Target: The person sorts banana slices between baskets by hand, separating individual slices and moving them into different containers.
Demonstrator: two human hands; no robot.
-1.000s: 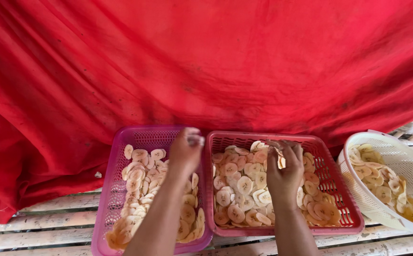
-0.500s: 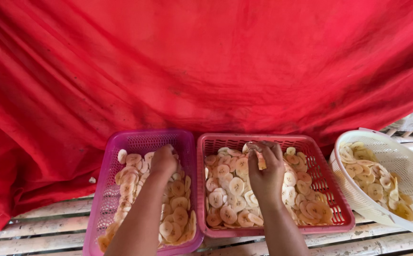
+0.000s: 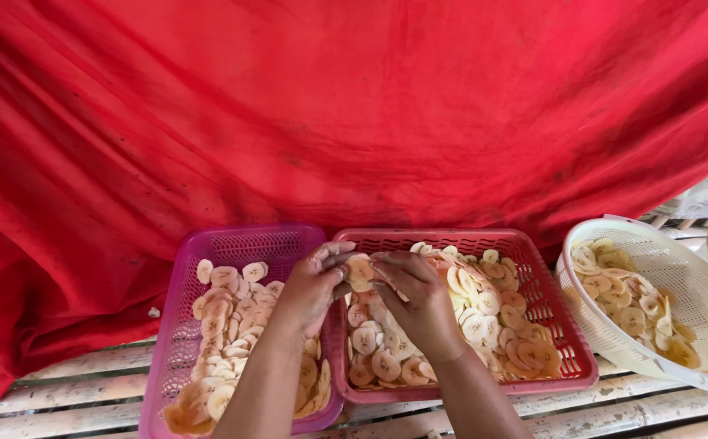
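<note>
Pale banana slices sit pinched between our two hands: left hand and right hand meet fingertip to fingertip above the red basket, seemingly to part stuck pieces; the purple basket lies just beside on the slatted surface, a white colander of slices further right

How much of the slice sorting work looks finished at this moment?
Done: many slices already lie in the purple basket. In hand: the left hand and right hand pinch one slice over the red basket. Left: that basket remains well filled, and the white colander holds more.
</note>
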